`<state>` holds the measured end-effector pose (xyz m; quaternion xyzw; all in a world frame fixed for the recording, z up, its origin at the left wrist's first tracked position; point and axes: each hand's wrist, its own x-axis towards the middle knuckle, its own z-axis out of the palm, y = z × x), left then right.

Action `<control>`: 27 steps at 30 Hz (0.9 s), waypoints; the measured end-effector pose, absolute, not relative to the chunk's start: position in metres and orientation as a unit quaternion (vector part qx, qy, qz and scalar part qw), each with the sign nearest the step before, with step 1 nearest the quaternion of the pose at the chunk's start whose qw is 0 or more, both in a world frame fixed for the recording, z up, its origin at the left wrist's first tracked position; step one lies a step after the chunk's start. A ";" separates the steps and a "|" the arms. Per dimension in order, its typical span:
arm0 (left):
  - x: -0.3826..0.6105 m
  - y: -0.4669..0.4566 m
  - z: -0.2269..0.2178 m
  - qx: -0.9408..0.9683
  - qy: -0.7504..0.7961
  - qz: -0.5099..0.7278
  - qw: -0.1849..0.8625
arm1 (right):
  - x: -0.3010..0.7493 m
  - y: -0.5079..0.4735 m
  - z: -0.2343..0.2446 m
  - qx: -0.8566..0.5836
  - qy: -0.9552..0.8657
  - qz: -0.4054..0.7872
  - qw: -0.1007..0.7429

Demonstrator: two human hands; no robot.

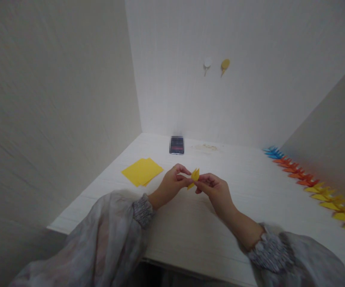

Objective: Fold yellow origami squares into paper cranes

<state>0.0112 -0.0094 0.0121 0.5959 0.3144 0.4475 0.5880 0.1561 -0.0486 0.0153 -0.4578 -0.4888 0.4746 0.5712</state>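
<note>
A small folded yellow paper piece point(194, 176) is held above the white table point(250, 187), pinched from both sides. My left hand point(172, 184) grips its left end with thumb and fingers closed. My right hand point(214, 189) pinches its right end, fingers curled. Both wrists wear grey gathered sleeves. A stack of flat yellow paper sheets point(142, 171) lies on the table to the left of my left hand.
A row of folded paper pieces runs along the right wall: blue point(273, 152) at the far end, then orange point(296, 172), then yellow point(340, 205) nearest. A small dark box point(176, 145) stands at the back. Two hooks point(216, 65) hang on the wall.
</note>
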 end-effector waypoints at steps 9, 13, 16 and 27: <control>0.010 -0.013 0.017 0.667 0.359 0.450 0.473 | 0.156 -0.049 0.018 -0.451 -0.594 0.348 0.568; 0.012 -0.014 0.016 0.619 0.326 0.468 0.539 | 0.155 -0.052 0.021 -0.437 -0.662 0.282 0.540; 0.013 -0.013 0.016 0.577 0.299 0.482 0.587 | 0.154 -0.055 0.023 -0.418 -0.708 0.247 0.512; 0.013 -0.014 0.020 0.535 0.311 0.442 0.649 | 0.161 -0.050 0.011 -0.446 -0.618 0.280 0.584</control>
